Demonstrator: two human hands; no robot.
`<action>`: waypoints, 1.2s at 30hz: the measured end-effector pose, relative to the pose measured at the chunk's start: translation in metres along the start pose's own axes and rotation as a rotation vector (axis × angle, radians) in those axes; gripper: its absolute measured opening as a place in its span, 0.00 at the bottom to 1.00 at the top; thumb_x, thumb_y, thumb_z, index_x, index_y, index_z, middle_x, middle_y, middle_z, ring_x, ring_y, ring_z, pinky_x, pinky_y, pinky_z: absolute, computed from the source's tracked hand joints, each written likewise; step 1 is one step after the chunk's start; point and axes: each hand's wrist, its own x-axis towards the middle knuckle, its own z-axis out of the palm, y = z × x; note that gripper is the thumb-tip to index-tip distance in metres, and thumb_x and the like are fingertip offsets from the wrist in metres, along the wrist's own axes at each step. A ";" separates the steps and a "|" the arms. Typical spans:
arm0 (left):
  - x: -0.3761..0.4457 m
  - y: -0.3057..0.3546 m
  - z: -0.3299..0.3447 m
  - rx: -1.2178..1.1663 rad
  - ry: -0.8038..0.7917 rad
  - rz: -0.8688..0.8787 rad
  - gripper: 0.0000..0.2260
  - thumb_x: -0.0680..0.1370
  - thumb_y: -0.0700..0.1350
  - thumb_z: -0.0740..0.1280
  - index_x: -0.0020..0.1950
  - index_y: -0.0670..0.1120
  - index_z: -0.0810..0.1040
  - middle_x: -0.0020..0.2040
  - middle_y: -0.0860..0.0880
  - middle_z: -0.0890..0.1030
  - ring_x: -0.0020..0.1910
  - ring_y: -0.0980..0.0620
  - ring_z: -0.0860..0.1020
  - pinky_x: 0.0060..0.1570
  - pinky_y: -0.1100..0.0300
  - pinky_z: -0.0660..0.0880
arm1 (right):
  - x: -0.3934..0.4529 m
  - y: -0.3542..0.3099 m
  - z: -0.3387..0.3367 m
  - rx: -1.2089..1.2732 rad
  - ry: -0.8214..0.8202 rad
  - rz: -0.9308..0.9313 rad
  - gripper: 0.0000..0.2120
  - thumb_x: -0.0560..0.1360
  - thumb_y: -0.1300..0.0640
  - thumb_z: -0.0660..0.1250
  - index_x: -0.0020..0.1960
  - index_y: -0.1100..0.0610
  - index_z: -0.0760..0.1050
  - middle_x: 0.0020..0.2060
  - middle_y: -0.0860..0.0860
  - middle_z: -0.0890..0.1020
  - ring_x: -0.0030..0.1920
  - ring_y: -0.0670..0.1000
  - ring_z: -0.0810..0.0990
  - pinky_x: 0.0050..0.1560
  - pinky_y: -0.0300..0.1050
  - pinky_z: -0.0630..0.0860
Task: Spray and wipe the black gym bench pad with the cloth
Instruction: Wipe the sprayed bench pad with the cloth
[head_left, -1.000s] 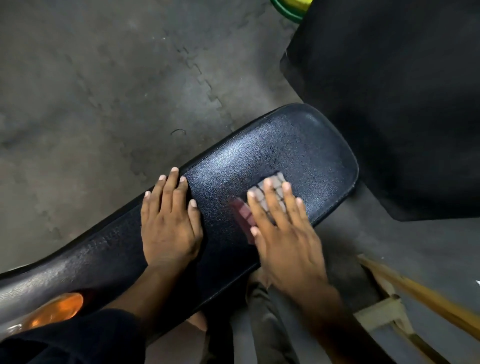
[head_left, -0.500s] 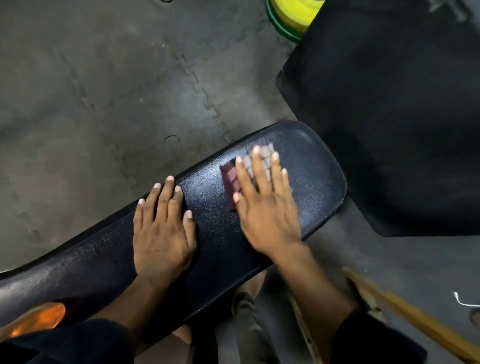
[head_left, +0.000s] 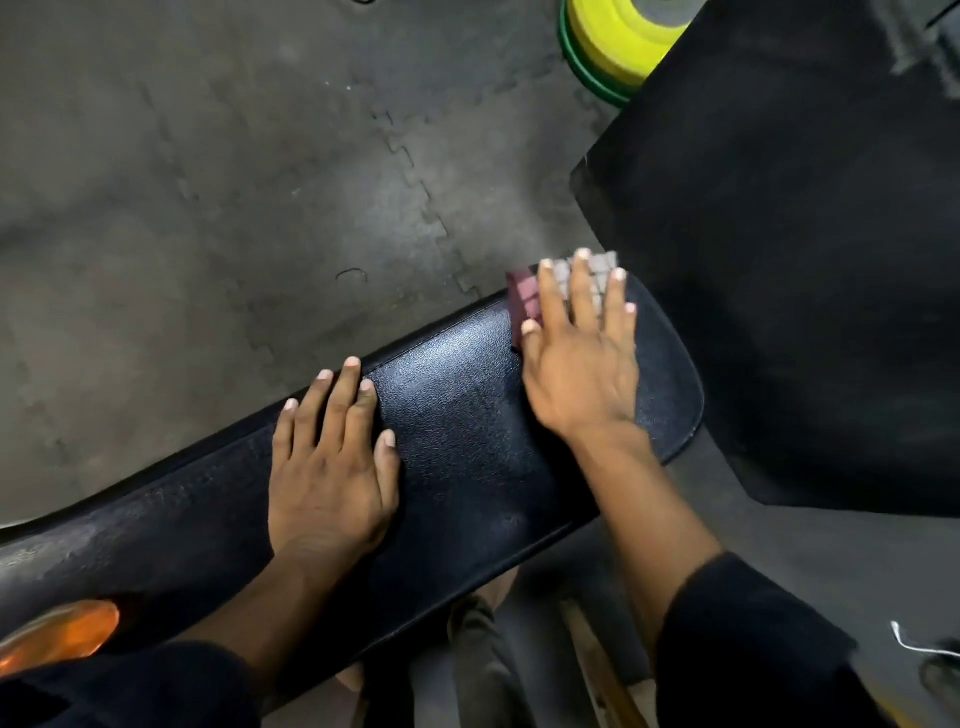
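The black gym bench pad (head_left: 457, 431) runs from the lower left up to a rounded end at the right. My left hand (head_left: 332, 467) lies flat on its middle, fingers slightly spread, holding nothing. My right hand (head_left: 582, 358) presses flat on a checked grey and maroon cloth (head_left: 524, 293) at the pad's far edge near the rounded end. Most of the cloth is hidden under the palm and fingers. No spray bottle is in view.
A large black mat or pad (head_left: 810, 260) fills the upper right beside the bench. Yellow and green weight plates (head_left: 613, 47) sit at the top. Grey interlocking floor tiles (head_left: 208, 208) lie to the left. A wooden bar (head_left: 602, 670) and an orange object (head_left: 57, 634) sit low.
My right hand has slid the cloth from the near side of the pad across to its far edge. My left hand has stayed flat in place.
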 end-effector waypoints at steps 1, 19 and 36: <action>0.000 0.000 0.000 0.002 -0.003 -0.001 0.25 0.85 0.54 0.55 0.80 0.45 0.69 0.86 0.48 0.62 0.86 0.44 0.60 0.84 0.41 0.56 | -0.003 -0.009 0.002 -0.026 -0.001 -0.050 0.33 0.86 0.44 0.49 0.89 0.47 0.45 0.89 0.55 0.44 0.87 0.69 0.43 0.86 0.69 0.51; 0.000 -0.003 0.002 -0.006 -0.014 -0.005 0.26 0.84 0.55 0.54 0.79 0.44 0.70 0.86 0.48 0.63 0.85 0.43 0.60 0.83 0.40 0.57 | -0.049 0.046 0.003 0.078 0.033 0.102 0.32 0.87 0.47 0.56 0.89 0.44 0.49 0.89 0.49 0.46 0.89 0.60 0.46 0.87 0.60 0.52; 0.003 0.000 -0.001 -0.026 -0.030 -0.011 0.26 0.84 0.55 0.55 0.78 0.44 0.71 0.86 0.48 0.63 0.85 0.43 0.61 0.83 0.39 0.57 | -0.071 0.045 -0.001 0.028 -0.038 -0.019 0.33 0.87 0.48 0.54 0.89 0.44 0.47 0.88 0.48 0.44 0.89 0.59 0.43 0.87 0.61 0.52</action>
